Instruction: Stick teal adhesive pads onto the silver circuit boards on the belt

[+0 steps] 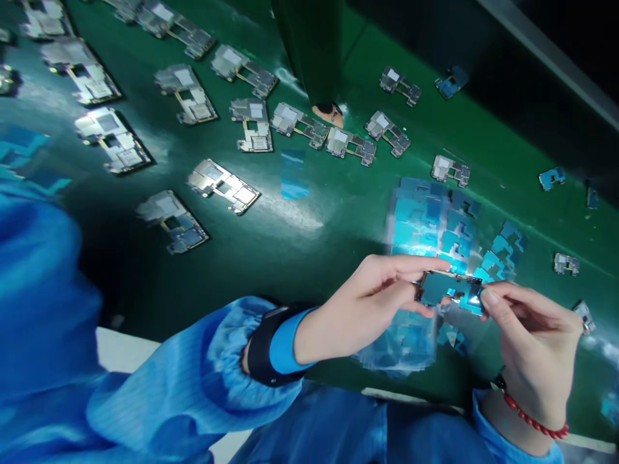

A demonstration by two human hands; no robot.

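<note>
My left hand [372, 296] is closed on the left end of a small phone circuit board [438, 288], with its fingers along the edges. At the board's right end, my right hand [536, 328] pinches the corner between thumb and finger. Blue film covers much of the board's upper face; whether the right fingertips also hold the film's edge is not clear. Beneath the hands lies a stack of clear sheets [411, 351] bearing blue die-cut film stickers. A loose strip of similar stickers [500, 251] lies just beyond my right hand.
Several circuit boards lie spread over the green mat [271, 258], among them a silvery one [225, 185] and a darker one [174, 222]. A dark post [312, 51] stands at the back. Some blue film [294, 174] rests mid-table. Blue-covered boards [551, 178] lie at the right.
</note>
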